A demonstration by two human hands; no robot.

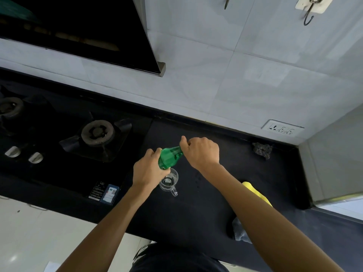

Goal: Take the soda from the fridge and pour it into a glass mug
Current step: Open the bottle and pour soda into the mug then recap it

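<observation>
Yellow cloth [256,192], perhaps, right of bottle [170,157]

glossy green plastic bottle [170,156], clear glass mug [169,181], matt black counter [196,213]

Stickers [104,192] on hob [64,173] front corner, print too small to read

A home kitchen: a gas stove [59,173] with burners [97,133] and knobs [35,158] sits in a black countertop [196,213] beneath a dark range hood [88,26]. The pale tiled wall [216,75] carries a power socket [282,128] and metal hooks [308,13]; a scrub pad [262,150] lies near the corner.
</observation>
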